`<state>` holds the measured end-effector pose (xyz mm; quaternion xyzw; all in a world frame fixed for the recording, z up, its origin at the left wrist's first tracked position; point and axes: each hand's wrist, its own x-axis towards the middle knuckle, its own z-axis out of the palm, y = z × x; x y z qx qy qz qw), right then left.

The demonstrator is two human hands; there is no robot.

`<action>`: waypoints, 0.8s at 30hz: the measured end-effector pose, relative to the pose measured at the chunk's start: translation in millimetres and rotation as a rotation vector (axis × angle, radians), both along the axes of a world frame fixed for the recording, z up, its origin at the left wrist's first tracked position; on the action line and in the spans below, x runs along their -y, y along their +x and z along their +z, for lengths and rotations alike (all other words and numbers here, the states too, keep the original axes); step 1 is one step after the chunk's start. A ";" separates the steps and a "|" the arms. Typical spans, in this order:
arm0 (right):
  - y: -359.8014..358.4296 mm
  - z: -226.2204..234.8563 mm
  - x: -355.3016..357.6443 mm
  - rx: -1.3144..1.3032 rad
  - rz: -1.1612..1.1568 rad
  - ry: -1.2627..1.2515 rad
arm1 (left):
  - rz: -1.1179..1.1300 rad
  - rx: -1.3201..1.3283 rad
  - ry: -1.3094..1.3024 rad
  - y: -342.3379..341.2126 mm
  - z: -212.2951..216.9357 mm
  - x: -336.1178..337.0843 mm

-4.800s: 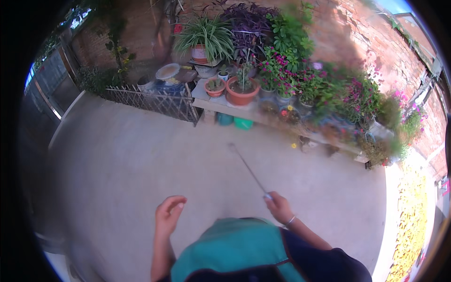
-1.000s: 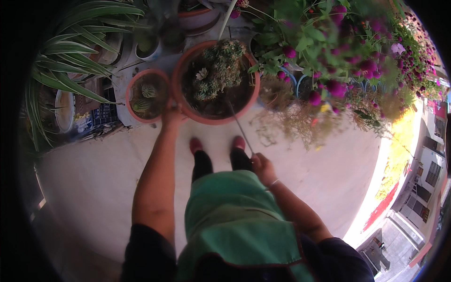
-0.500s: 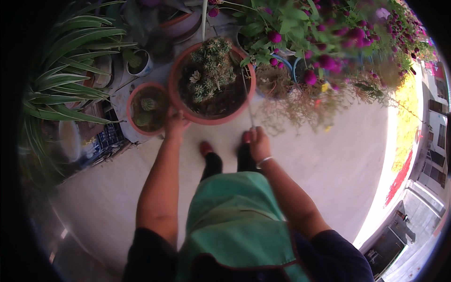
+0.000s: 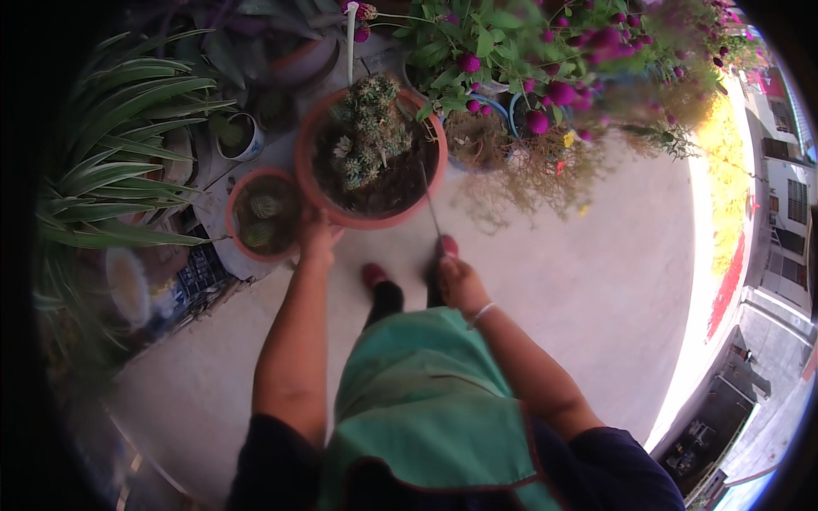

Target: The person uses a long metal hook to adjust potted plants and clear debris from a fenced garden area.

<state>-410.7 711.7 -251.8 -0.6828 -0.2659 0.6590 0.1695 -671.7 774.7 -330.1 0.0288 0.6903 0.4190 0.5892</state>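
Observation:
A large terracotta-coloured pot (image 4: 372, 223) holds a clump of small grey-green succulents (image 4: 368, 128) in dark soil. Against its left side stands a smaller pot (image 4: 232, 223) with round cacti (image 4: 263, 207). My left hand (image 4: 316, 237) is closed on the large pot's rim, where the two pots meet; some fingertips are hidden. In my right hand (image 4: 461, 284), closed, is a long thin metal rod-like tool (image 4: 433, 203) with a dark grip. It slants up over the near right rim, and its far end is at the soil beside the succulents.
A striped long-leaved plant (image 4: 128, 179) spreads at the left, near a small white pot (image 4: 249, 140). Purple flowers (image 4: 560, 93) and dry stems (image 4: 520, 166) lean over the right side. A pale upright stick (image 4: 351, 43) stands behind the large pot. Concrete floor (image 4: 588, 281) lies below.
My right hand has drawn back toward me with the tool, away from the large pot. My left hand keeps its place at the rim. The view has shifted slightly.

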 end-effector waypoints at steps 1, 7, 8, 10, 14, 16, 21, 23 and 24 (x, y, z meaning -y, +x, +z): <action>1.1 5.9 -5.4 -0.149 -0.116 -0.132 | 0.009 0.006 0.004 2.0 4.0 -1.4; 18.8 -21.5 -19.1 0.146 0.104 0.313 | 0.016 0.042 0.031 -1.0 -5.1 -0.2; 24.1 -29.2 -25.3 0.360 0.245 0.529 | 0.007 0.035 0.036 -2.7 -6.8 0.9; 35.0 -23.7 -50.1 0.312 0.294 0.487 | 0.021 0.038 0.028 -2.3 -4.7 2.6; 53.3 -26.2 -91.8 0.302 0.446 0.598 | 0.091 0.035 0.003 2.9 5.2 0.5; 58.3 -23.1 -118.7 0.227 0.519 0.541 | 0.123 0.014 -0.012 3.7 6.5 -0.3; 56.1 -56.3 -181.2 0.169 0.709 0.739 | 0.183 -0.051 -0.005 7.2 6.0 3.8; 60.8 -76.6 -211.4 0.243 0.932 0.766 | 0.191 -0.053 -0.035 8.8 4.8 1.9; 59.1 -78.1 -222.3 0.260 0.941 0.789 | 0.200 -0.052 -0.053 10.3 5.1 2.4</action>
